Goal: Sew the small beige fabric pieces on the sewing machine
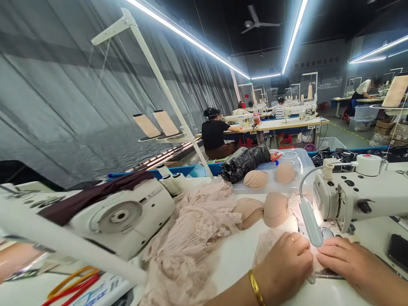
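Left hand [287, 260]: fingers seemingly pinching pale fabric [265, 243]. Right hand [357, 260]: fingers extended, laid flat near sewing machine [379, 196].

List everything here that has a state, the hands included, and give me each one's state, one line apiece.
Left hand: fingers bent, on sheer fabric
Right hand: fingers extended, resting by the machine's lamp
Gooseneck lamp: bent downward, glow beside it
Lace fabric: heaped, crumpled
Phone: screen dark
Ceiling tube lights: lit
Ceiling fan: turning or stopped, can't tell
Curtain: hanging in folds
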`<action>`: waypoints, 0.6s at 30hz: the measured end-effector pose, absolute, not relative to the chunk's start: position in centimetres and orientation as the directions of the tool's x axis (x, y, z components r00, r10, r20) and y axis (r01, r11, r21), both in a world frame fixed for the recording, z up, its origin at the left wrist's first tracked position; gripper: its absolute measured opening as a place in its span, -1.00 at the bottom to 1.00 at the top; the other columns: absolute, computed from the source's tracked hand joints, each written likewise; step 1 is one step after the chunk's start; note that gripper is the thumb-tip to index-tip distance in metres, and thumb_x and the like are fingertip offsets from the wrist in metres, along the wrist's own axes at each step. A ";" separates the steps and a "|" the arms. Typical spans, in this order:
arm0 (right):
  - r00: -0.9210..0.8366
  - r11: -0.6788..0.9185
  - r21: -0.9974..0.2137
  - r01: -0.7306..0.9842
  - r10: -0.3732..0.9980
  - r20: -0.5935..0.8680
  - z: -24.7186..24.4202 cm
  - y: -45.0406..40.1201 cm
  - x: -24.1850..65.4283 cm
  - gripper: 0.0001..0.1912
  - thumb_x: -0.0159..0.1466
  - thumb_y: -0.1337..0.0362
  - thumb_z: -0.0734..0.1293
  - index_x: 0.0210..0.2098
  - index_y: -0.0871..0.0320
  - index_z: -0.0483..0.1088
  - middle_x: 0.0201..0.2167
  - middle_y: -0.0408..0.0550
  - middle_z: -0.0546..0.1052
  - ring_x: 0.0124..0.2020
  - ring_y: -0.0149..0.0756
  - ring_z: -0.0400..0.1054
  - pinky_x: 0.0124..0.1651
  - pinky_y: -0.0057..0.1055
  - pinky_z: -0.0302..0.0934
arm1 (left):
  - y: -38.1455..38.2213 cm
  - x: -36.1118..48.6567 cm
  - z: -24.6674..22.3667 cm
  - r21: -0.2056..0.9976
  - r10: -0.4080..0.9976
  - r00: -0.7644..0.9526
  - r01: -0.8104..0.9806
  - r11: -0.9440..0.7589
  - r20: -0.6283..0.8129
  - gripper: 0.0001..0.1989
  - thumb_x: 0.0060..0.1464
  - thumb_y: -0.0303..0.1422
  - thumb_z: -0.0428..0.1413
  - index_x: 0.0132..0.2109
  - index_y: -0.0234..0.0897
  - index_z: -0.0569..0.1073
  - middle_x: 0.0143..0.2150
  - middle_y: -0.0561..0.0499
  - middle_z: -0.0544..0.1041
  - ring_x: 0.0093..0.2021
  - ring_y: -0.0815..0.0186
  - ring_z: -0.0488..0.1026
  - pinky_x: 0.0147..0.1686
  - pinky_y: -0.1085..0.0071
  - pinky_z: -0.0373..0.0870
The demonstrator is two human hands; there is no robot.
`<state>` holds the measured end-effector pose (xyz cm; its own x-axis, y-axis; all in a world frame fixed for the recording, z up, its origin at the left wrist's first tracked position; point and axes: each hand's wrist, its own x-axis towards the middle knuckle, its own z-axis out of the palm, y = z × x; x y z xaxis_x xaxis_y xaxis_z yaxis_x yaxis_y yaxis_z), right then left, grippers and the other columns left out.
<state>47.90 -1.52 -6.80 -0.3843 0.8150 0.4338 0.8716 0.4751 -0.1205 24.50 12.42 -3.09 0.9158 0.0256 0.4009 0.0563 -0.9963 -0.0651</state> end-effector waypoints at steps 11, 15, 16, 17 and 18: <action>-0.356 0.390 -0.218 0.895 0.917 0.180 -4.8 -2.9 46.9 -0.54 0.42 0.56 0.22 0.11 -0.09 0.43 -0.18 -0.14 0.48 -0.18 -0.20 0.41 -0.17 -0.35 0.25 | 12.0 24.2 -3.2 0.015 0.039 0.901 0.036 -0.999 0.433 -0.79 0.34 -0.42 0.11 -0.31 -0.21 0.31 -0.31 0.03 0.44 -0.30 0.25 0.29 -0.21 0.29 0.29; -0.353 0.395 -0.183 0.900 0.909 0.223 -4.6 -2.8 46.7 -0.56 0.45 0.54 0.15 0.10 -0.09 0.42 -0.24 -0.13 0.45 -0.25 -0.21 0.39 -0.23 -0.36 0.21 | 11.9 23.9 -2.7 0.117 0.055 0.912 0.008 -0.993 0.406 -0.76 0.36 -0.39 0.13 -0.33 -0.22 0.30 -0.33 0.05 0.46 -0.32 0.28 0.30 -0.27 0.33 0.28; -0.347 0.390 -0.175 0.904 0.909 0.230 -4.5 -2.7 46.7 -0.56 0.46 0.53 0.14 0.10 -0.09 0.41 -0.24 -0.13 0.46 -0.26 -0.20 0.39 -0.24 -0.36 0.21 | 11.8 23.8 -2.7 0.139 0.078 0.910 0.023 -0.990 0.408 -0.74 0.35 -0.39 0.14 -0.34 -0.22 0.29 -0.34 0.05 0.45 -0.34 0.29 0.29 -0.31 0.34 0.25; -0.346 0.389 -0.177 0.904 0.909 0.232 -4.5 -2.7 46.7 -0.57 0.48 0.52 0.14 0.11 -0.09 0.41 -0.24 -0.12 0.47 -0.26 -0.20 0.39 -0.24 -0.36 0.22 | 11.8 23.8 -2.7 0.154 0.101 0.905 0.040 -0.987 0.412 -0.74 0.34 -0.38 0.16 -0.34 -0.22 0.29 -0.34 0.04 0.45 -0.34 0.29 0.28 -0.34 0.34 0.23; -0.349 0.391 -0.185 0.901 0.910 0.223 -4.4 -2.7 46.8 -0.59 0.49 0.50 0.15 0.12 -0.10 0.41 -0.23 -0.12 0.48 -0.25 -0.19 0.40 -0.24 -0.35 0.22 | 11.7 23.7 -2.7 0.161 0.114 0.900 0.050 -0.986 0.421 -0.74 0.33 -0.38 0.17 -0.34 -0.22 0.30 -0.33 0.04 0.45 -0.34 0.29 0.27 -0.35 0.34 0.22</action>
